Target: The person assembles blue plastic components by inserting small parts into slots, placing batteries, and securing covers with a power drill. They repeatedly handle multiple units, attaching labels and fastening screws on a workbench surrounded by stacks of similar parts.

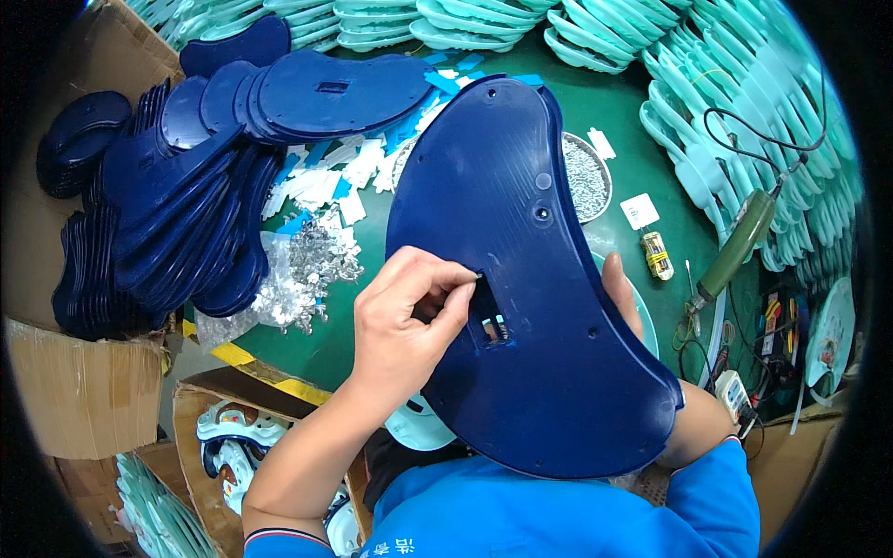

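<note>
A large, dark blue, curved plastic panel [521, 186] is tilted up in front of me, with several screw holes and a rectangular opening in its middle. My left hand [400, 316] is closed in a pinch at the upper end of that opening. Only a tiny tip shows between its thumb and forefinger, so I cannot make out the piece. Small metal parts [494, 327] show inside the opening's lower end. My right hand [621, 293] grips the panel's right side, its other fingers hidden behind. A pale teal shell [419, 425] shows partly beneath the panel.
Stacked dark blue panels [177, 205] fill the left. Metal clips [321, 256] and white strips [363, 167] lie loose on the green table [307, 349]. A round tray of screws [586, 177], a green power screwdriver [739, 244] and teal shells [735, 102] are right.
</note>
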The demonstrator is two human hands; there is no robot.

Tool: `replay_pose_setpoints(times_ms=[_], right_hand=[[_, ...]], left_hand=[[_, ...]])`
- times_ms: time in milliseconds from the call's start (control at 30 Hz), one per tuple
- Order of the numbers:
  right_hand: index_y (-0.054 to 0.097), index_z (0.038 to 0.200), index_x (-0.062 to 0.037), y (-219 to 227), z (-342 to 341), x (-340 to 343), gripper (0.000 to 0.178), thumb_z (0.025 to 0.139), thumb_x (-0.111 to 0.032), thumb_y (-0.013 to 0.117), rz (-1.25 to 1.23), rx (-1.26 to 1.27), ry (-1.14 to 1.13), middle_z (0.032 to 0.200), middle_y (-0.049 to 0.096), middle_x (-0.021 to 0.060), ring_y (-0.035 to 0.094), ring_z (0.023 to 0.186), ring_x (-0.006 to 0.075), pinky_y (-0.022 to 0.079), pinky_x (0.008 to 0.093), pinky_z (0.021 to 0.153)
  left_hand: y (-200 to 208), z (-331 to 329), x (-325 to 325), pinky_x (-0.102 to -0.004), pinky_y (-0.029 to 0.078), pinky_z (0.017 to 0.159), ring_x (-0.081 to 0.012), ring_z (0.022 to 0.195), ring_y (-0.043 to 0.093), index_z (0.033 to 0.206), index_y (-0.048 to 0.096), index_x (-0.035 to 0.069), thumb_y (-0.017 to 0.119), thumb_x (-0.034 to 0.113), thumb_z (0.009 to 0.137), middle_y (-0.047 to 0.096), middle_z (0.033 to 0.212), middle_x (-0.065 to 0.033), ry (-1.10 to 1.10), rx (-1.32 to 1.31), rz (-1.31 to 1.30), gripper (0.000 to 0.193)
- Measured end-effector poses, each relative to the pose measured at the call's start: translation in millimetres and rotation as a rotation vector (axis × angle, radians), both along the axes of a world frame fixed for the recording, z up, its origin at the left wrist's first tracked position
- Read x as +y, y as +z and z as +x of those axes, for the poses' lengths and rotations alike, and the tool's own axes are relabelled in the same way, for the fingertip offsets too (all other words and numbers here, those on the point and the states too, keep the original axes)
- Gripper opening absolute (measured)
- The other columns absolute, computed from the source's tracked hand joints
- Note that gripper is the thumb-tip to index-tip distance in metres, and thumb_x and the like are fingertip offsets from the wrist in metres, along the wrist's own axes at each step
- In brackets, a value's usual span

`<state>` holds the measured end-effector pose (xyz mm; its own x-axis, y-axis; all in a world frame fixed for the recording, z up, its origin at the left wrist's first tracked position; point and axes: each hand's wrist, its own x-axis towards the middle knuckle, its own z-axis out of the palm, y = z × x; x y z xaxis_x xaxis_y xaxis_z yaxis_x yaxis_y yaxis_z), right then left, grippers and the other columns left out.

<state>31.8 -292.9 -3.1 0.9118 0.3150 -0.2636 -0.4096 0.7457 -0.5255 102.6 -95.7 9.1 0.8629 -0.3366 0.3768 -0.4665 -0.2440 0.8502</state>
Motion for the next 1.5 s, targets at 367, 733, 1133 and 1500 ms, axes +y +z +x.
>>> replay_pose_setpoints(times_ms=[367, 733, 1133, 1500], right_hand=[[0.038, 0.147, -0.0061, 3, -6, -9, 0.088, 0.09, -0.074, 0.041, -0.036, -0.056, -0.003, 0.135, 0.055, 0.0185, 0.06, 0.118, 0.0278, 0.05, 0.0442, 0.102], [0.029, 0.15, -0.0031, 2, -17, -15, 0.097, 0.087, -0.075, 0.047, -0.044, -0.115, 0.099, 0.141, 0.049, 0.0214, 0.056, 0.123, 0.0301, 0.046, 0.0457, 0.106], [0.029, 0.149, 0.0006, 34, -20, -34, 0.125, 0.065, -0.086, 0.061, -0.37, -0.396, 0.179, 0.138, 0.048, 0.016, 0.051, 0.122, 0.0232, 0.044, 0.0355, 0.1], [0.032, 0.148, -0.0023, -43, -2, -107, 0.067, 0.092, -0.027, 0.06, -0.276, -0.568, -0.158, 0.144, 0.044, 0.0147, 0.045, 0.132, 0.0261, 0.039, 0.0432, 0.109]], left_hand=[[4, -2, -16, -0.0249, 0.047, 0.054, -0.013, 0.063, 0.057, 0.082, 0.064, 0.002, 0.071, -0.006, 0.077, 0.058, 0.081, -0.0057, 0.066, -0.27, 0.133, 0.011], [33, 19, 15, -0.0485, 0.045, 0.103, -0.0359, 0.133, 0.04, 0.155, 0.019, 0.01, 0.093, 0.041, 0.059, 0.026, 0.15, -0.0193, 0.039, 0.207, 0.326, 0.125], [44, 12, -10, -0.0495, 0.042, 0.106, -0.0362, 0.133, 0.041, 0.154, 0.022, 0.011, 0.088, 0.045, 0.066, 0.035, 0.145, -0.0211, -0.104, 0.247, 0.123, 0.115], [59, -23, -43, -0.0445, 0.037, 0.103, -0.0332, 0.109, 0.05, 0.135, 0.052, 0.009, 0.085, 0.026, 0.061, 0.053, 0.119, -0.0155, -0.471, -0.184, 0.256, 0.083]])
